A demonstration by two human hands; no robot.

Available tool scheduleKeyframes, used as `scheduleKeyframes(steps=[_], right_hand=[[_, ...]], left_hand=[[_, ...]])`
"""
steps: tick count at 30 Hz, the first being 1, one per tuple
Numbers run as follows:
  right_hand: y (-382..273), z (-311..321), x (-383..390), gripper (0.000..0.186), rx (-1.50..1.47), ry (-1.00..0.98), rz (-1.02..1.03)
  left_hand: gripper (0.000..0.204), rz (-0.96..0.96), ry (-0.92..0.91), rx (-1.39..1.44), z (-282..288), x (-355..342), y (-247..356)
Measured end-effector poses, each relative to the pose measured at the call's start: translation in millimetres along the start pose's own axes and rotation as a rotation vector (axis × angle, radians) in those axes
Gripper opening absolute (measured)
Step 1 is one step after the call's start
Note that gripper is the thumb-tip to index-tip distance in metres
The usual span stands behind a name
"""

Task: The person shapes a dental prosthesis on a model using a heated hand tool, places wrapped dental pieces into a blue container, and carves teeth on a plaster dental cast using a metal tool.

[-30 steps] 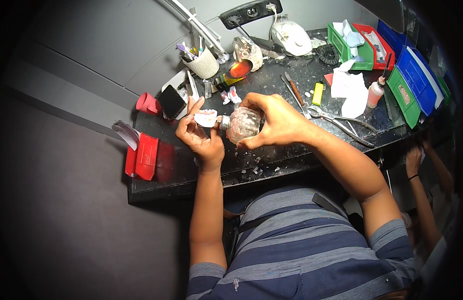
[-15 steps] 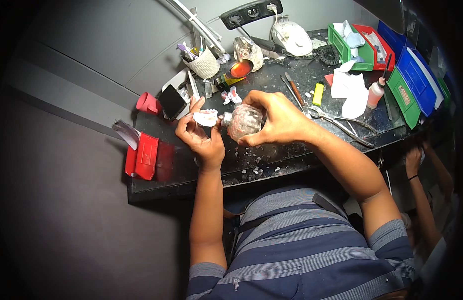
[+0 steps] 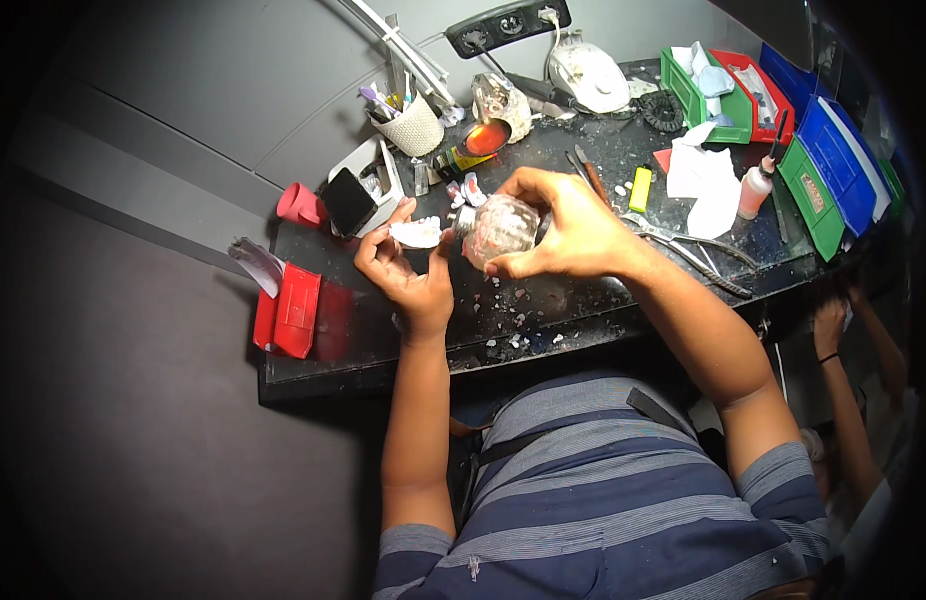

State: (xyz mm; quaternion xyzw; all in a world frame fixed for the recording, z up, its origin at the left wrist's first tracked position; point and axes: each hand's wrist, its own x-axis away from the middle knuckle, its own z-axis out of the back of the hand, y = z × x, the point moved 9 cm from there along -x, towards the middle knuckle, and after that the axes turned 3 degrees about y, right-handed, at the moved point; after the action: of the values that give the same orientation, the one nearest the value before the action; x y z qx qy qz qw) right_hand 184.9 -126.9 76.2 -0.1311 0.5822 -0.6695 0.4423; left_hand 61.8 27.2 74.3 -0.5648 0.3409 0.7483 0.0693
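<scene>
My left hand (image 3: pixel 415 292) is closed on a white dental cast (image 3: pixel 416 233), pinching it by its ends between thumb and fingers. A row of teeth seems to show on the cast. Held sideways in my right hand (image 3: pixel 583 228) is a round glass spirit lamp (image 3: pixel 500 234) with pinkish smears and a metal neck. That neck points toward the cast and sits close to my left thumb; no flame can be made out. Just beyond the lamp, small pink-and-white denture pieces (image 3: pixel 471 190) lie on the black bench (image 3: pixel 383 335).
To the right lie pliers (image 3: pixel 688 245), a yellow lighter (image 3: pixel 640 189), a carving knife (image 3: pixel 591 175), white paper (image 3: pixel 701 180) and a pink-filled bottle (image 3: pixel 754 188). A phone (image 3: pixel 350 203), a tool cup (image 3: pixel 413 128) and a red bin (image 3: pixel 288 312) stand left. Another person's hand (image 3: pixel 829 325) shows at far right.
The lamp has turned in my right hand, its metal neck swinging up and slightly away from the cast. My left hand keeps its hold. The whole view has shifted slightly.
</scene>
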Motion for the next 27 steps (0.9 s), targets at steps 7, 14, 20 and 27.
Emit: scheduleKeyframes(steps=[7, 14, 20, 27], right_hand=[[-5, -12, 0, 0.063, 0.056, -0.014, 0.061], [-8, -13, 1, 0.062, 0.086, -0.017, 0.059], [-10, -13, 1, 0.060, 0.069, -0.024, 0.044], [-6, -11, 0, 0.060, 0.071, -0.024, 0.049]], left_hand=[[0.067, -0.021, -0.015, 0.009, -2, 1, 4], [0.065, -0.072, -0.043, 0.001, -5, -1, 11], [0.064, -0.065, -0.052, 0.020, -6, 0, 10], [0.064, -0.023, -0.043, 0.061, -5, 2, 3]])
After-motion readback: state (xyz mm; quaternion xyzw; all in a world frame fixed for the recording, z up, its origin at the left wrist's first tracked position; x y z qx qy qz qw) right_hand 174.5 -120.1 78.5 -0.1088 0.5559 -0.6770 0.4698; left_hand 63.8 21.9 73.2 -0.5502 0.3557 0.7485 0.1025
